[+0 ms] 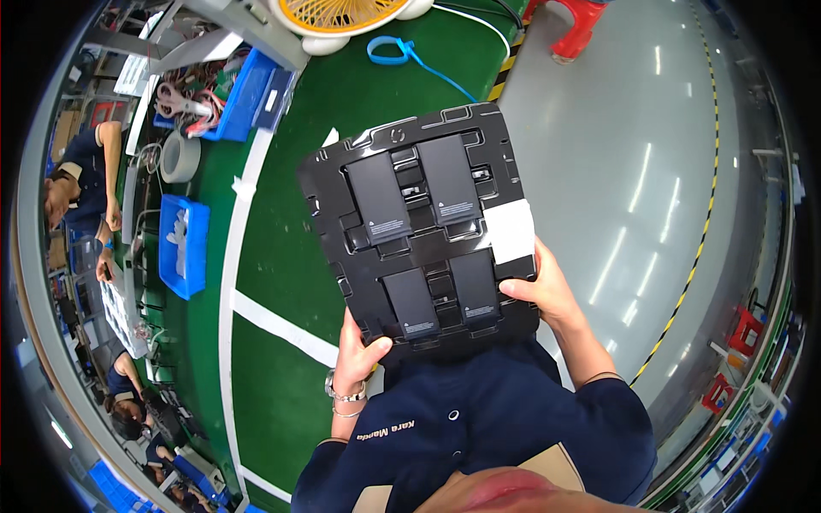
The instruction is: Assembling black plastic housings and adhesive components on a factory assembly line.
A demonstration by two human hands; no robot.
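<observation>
I hold a black molded plastic tray (pixel 342 197) in front of my body, tilted a little. Its recesses carry several flat dark rectangular packs, one of them a pack (pixel 448 179) in the far row, with small pale print; they look like battery packs. My left hand (pixel 357 357) grips the near left corner, thumb on top. On the right edge, my right hand (pixel 552 291) has its thumb over the rim beside a white paper piece (pixel 510 231). The other fingers of both hands are mostly hidden under the tray.
Beyond the tray, a green mat-like surface (pixel 359 94) bears a blue strap (pixel 389 56) and an orange-and-white fan (pixel 333 17). To the left are a blue bin (pixel 182 256), a tape roll (pixel 180 158) and scissors (pixel 180 104). Co-workers sit farther left. A red stool (pixel 577 34) stands far right.
</observation>
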